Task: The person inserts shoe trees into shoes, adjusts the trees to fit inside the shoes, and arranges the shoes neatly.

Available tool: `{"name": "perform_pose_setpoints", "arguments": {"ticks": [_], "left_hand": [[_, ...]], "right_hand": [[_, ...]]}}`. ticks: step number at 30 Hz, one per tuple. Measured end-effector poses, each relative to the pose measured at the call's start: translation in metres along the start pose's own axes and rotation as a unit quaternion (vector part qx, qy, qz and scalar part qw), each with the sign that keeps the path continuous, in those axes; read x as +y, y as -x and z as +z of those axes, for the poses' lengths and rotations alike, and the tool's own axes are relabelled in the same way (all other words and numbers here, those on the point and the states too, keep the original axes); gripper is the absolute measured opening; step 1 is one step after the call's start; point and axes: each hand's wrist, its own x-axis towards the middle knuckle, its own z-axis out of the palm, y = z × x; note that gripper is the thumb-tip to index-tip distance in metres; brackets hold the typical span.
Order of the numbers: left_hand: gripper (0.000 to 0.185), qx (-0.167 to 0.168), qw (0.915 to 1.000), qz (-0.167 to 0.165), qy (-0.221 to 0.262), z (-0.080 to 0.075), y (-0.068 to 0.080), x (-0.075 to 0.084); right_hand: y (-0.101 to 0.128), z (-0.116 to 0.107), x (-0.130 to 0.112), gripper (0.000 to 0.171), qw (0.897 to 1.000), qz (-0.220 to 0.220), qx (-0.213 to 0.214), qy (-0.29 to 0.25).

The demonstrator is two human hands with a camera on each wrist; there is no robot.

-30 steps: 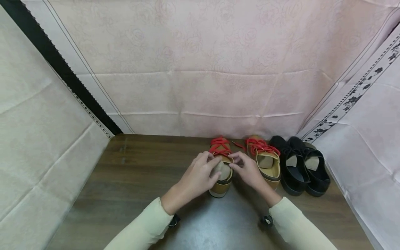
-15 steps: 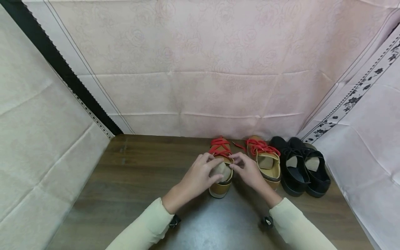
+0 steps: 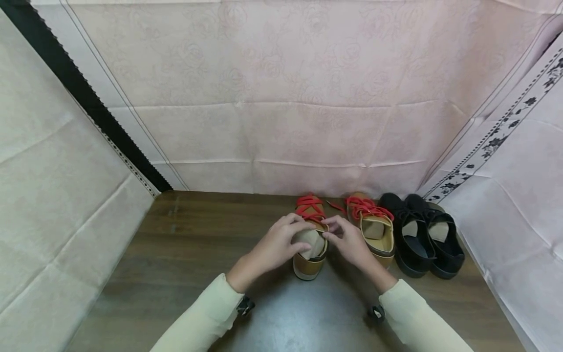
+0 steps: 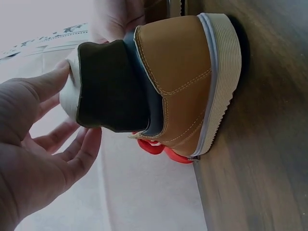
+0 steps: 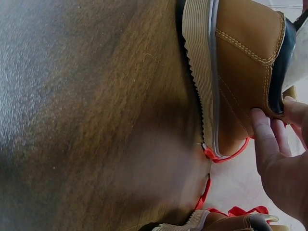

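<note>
Tan leather shoe with red laces (image 3: pixel 310 239) on dark wooden table (image 3: pixel 184 254), between both hands.
Head: left hand (image 3: pixel 274 244) and right hand (image 3: pixel 347 240) pinch its collar, toe pointing away. Left wrist: fingers (image 4: pixel 57 82) curl round the heel padding. Right wrist: fingertips (image 5: pixel 262 127) grip the collar edge.

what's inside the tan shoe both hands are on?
A pale wad of stuffing fills the opening of the tan shoe; left hand and right hand pinch it. Toe interior is hidden.
</note>
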Motion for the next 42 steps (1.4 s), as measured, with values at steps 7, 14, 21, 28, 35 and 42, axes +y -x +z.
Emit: {"name": "perform_pose_setpoints", "arguments": {"ticks": [7, 14, 21, 28, 35, 42], "left_hand": [[0.039, -0.029, 0.9996, -0.005, -0.002, 0.000, -0.007, 0.000], [0.036, -0.033, 0.9992, -0.004, -0.022, 0.004, -0.011, -0.001], [0.036, -0.032, 0.9979, -0.007, -0.055, 0.009, -0.015, 0.001], [0.035, -0.009, 0.9965, -0.015, -0.082, 0.014, -0.015, 0.005], [0.034, 0.004, 0.9949, -0.017, -0.099, 0.017, -0.016, 0.006], [0.033, 0.021, 0.9943, -0.018, -0.103, 0.021, -0.017, 0.007]], "right_hand": [[0.000, 0.000, 0.000, 0.028, 1.000, -0.001, -0.001, 0.001], [0.000, 0.000, 0.000, 0.028, 1.000, 0.001, -0.002, -0.001], [0.000, 0.001, 0.000, 0.028, 1.000, 0.001, -0.001, 0.000], [0.002, 0.000, -0.002, 0.028, 1.000, 0.011, -0.005, -0.007], [0.004, 0.000, -0.002, 0.028, 1.000, 0.013, -0.002, -0.006], [0.004, 0.001, -0.002, 0.029, 1.000, 0.008, 0.003, -0.004]]}}
